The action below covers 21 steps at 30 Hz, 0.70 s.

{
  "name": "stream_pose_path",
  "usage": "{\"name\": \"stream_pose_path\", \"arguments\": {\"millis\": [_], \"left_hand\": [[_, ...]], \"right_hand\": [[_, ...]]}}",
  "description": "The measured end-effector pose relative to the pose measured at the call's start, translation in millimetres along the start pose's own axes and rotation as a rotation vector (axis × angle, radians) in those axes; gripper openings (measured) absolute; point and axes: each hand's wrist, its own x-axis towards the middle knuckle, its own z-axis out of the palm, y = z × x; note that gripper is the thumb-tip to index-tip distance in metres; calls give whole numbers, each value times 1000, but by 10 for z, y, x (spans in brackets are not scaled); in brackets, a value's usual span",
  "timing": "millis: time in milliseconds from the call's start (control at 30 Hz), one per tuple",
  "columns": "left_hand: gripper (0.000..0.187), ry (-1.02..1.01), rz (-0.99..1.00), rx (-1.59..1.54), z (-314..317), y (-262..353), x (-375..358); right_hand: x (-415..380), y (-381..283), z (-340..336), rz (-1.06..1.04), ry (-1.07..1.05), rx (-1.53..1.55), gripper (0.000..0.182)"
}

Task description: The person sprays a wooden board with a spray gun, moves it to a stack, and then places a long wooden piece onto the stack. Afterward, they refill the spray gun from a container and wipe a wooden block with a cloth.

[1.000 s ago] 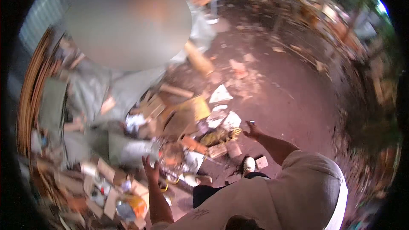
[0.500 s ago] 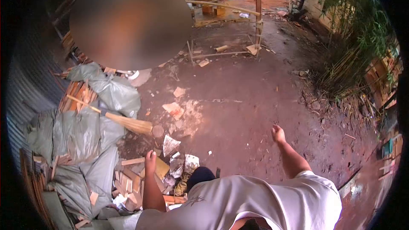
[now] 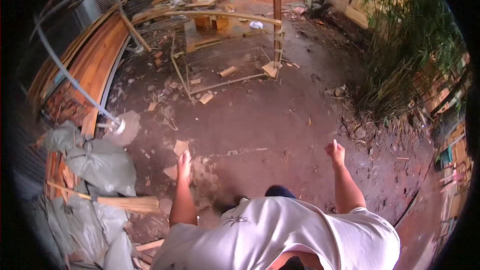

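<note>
My left hand (image 3: pixel 184 164) hangs over the muddy ground (image 3: pixel 250 125), above a flat pale scrap (image 3: pixel 180 146). Nothing shows in its grip, and how its fingers lie is too small to tell. On the other side my right hand (image 3: pixel 337 153) is held out over bare dirt with its fingers curled and nothing visible in them. A straw broom (image 3: pixel 130 204) lies on grey sacks (image 3: pixel 102 167) to the left of my left arm, apart from both hands.
Long wooden planks (image 3: pixel 92 65) are stacked at the left behind a curved pipe (image 3: pixel 75 80). A low wooden frame (image 3: pixel 227 84) and an upright post (image 3: pixel 277 20) stand ahead. Bamboo (image 3: pixel 395 80) grows at the right.
The view has moved forward over the ground; the broom and sacks now sit lower and farther left. My left hand appears higher in the view, and the planks and pipe have come into sight.
</note>
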Motion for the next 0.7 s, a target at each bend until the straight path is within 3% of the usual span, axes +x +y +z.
{"name": "stream_pose_path", "arguments": {"millis": [67,200,333,400,467,533,700], "left_hand": [[55,-240,69,6,564,444,788],[64,-365,206,-73,1667,1289,2072],[70,-333,223,-146,2169,1549,3173],[71,-296,225,-169,2374,1649,3715],[74,-208,142,-286,2410,1734,4170],[75,-173,146,-352,2531,2024,4534],[80,-180,184,-393,2855,2614,6029]], "right_hand": [[291,-464,491,10,3,79,44],[1351,-1023,1357,52,-63,194,40],[2891,-1313,2198,-11,-204,312,39],[3708,-1515,2640,58,-223,335,39],[4395,-1748,3024,-21,-273,281,41],[4895,-2145,3363,48,-235,340,41],[6487,-2714,3894,-70,-238,192,44]]}}
